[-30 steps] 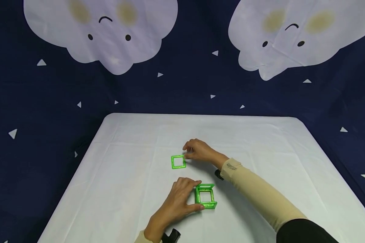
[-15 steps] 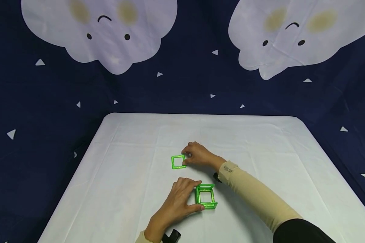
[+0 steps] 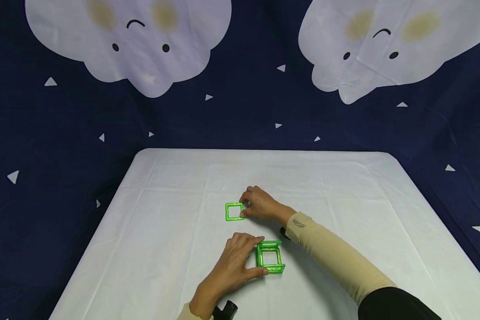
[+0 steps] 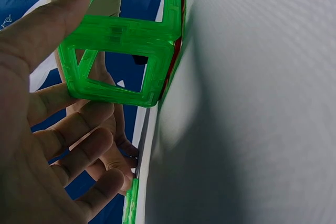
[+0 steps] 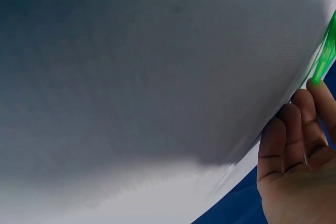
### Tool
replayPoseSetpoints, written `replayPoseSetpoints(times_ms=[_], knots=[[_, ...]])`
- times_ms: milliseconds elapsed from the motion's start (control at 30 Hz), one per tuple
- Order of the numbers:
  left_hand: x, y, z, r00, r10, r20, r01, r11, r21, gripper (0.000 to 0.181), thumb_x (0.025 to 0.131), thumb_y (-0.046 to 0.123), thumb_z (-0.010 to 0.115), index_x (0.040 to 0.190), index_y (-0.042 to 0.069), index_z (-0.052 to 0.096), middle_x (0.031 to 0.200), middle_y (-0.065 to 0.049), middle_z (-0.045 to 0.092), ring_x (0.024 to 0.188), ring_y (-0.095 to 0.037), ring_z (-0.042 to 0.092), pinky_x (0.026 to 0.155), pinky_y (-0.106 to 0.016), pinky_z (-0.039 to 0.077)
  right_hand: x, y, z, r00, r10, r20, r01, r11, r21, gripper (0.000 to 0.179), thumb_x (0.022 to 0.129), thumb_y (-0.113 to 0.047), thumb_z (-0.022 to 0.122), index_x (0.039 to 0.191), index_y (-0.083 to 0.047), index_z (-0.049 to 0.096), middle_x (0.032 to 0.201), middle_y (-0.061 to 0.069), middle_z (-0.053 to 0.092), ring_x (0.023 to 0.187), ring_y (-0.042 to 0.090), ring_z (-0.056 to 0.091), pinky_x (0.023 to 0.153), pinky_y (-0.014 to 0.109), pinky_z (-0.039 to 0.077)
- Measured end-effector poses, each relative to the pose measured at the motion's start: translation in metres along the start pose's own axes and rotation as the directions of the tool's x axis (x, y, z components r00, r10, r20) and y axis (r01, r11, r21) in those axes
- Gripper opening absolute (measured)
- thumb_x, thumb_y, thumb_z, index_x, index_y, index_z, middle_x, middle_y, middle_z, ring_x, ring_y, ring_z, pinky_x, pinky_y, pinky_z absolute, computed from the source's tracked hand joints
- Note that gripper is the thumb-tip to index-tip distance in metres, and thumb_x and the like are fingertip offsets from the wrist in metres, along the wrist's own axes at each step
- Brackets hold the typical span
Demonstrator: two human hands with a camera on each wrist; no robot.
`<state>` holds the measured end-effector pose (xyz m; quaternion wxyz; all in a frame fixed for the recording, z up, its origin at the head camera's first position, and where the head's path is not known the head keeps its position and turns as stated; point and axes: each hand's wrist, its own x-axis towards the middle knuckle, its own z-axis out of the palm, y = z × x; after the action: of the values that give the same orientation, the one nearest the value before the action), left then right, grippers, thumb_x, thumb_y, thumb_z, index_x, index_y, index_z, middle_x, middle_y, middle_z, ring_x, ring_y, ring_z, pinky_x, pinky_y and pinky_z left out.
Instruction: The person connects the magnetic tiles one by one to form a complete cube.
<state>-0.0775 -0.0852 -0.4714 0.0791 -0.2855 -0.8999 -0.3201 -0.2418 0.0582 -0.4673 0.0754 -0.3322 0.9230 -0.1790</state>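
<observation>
My left hand (image 3: 232, 258) holds a small open box of green magnetic tiles (image 3: 274, 270), its thumb at the near side and index finger at the far left corner. Upright square frames make up the box's sides in the left wrist view, where the tile box (image 4: 115, 32) shows a thin red line along its base. Farther back, a single green square magnetic tile (image 3: 226, 212) lies flat on the table. The right hand (image 3: 262, 203) pinches its right edge with thumb and fingers. In the right wrist view, only part of that tile (image 5: 324, 59) shows at the fingertips.
A white cloth covers the table (image 3: 164, 213), whose rounded far edge meets a dark blue curtain (image 3: 248, 115) with white clouds and small triangles. The right forearm in a beige sleeve (image 3: 340, 253) crosses the table's right half.
The right hand has come slightly down and left, from beside the single tile onto its right edge. The left hand and the tile box have stayed in place.
</observation>
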Motion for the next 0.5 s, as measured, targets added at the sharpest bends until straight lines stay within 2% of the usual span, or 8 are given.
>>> replayPoseSetpoints(times_ms=[200, 500], knots=[[0.0001, 0.0003, -0.0007, 1.000, -0.006, 0.003, 0.006, 1.000, -0.017, 0.073, 0.070, 0.049, 0.076, 0.132, 0.017, 0.052, 0.114, 0.006, 0.057, 0.108, -0.011, 0.045, 0.088, -0.030, 0.038, -0.0002, -0.0013, -0.0003, 1.000, 0.028, -0.001, -0.028, 0.999, 0.033, 0.039, 0.078, -0.032, 0.077, 0.106, -0.009, 0.063, 0.094, 0.000, 0.060, 0.089, 0.013, 0.051, 0.081, 0.030, 0.045], [-0.0012, 0.0003, -0.0005, 1.000, -0.018, 0.003, 0.018, 1.000, 0.007, 0.073, 0.071, 0.050, 0.075, 0.132, 0.019, 0.052, 0.115, 0.007, 0.056, 0.109, -0.011, 0.046, 0.088, -0.030, 0.038, -0.0024, 0.0009, -0.0014, 0.996, 0.091, 0.012, -0.091, 0.973, 0.213, 0.030, 0.082, -0.026, 0.073, 0.104, -0.012, 0.058, 0.086, -0.003, 0.067, 0.080, 0.010, 0.059, 0.085, 0.035, 0.047]])
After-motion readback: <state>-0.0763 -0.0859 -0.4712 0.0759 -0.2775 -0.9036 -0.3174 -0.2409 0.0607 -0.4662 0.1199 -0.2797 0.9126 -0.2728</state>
